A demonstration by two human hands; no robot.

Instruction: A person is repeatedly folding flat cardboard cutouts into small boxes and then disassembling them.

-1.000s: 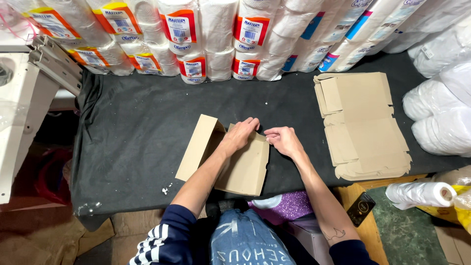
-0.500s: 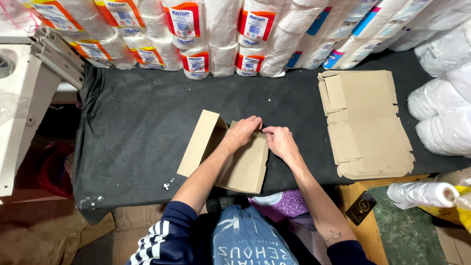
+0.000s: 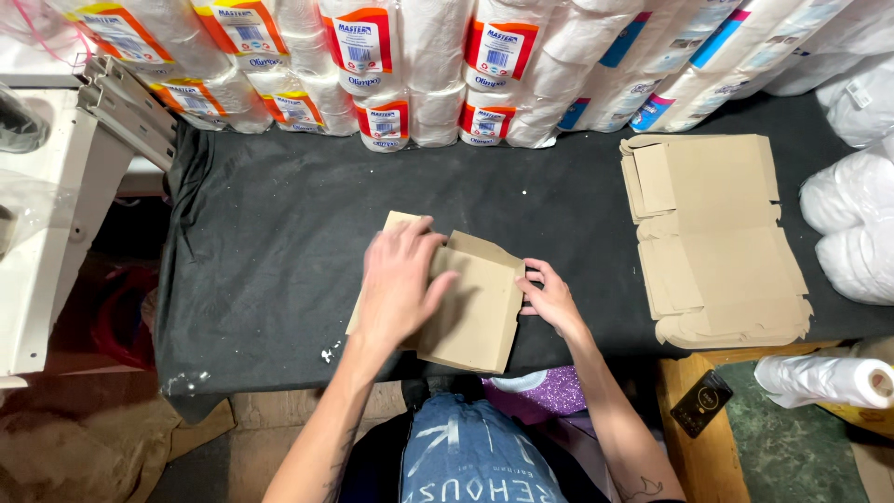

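- Head view: black cloth table cover [image 3: 261, 242], matte, lint-flecked, front edge hanging ragged.
- Behind, wrapped paper rolls [image 3: 419, 65], glossy film, tops cut off by the frame.
- Right, stack of flat cardboard blanks [image 3: 717, 233], tan, notched flaps.
- Centre, half-folded cardboard box [image 3: 475, 312], smooth tan; left flap mostly hidden.
- Left hand [image 3: 399, 284] pressing flat on it, fingers spread.
- Right hand [image 3: 551, 303] pinching its right edge; fingertips hard to make out.

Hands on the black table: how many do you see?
2. The left hand lies flat on the cardboard box at the table's middle; the right hand grips the box's right edge. No other hands show.
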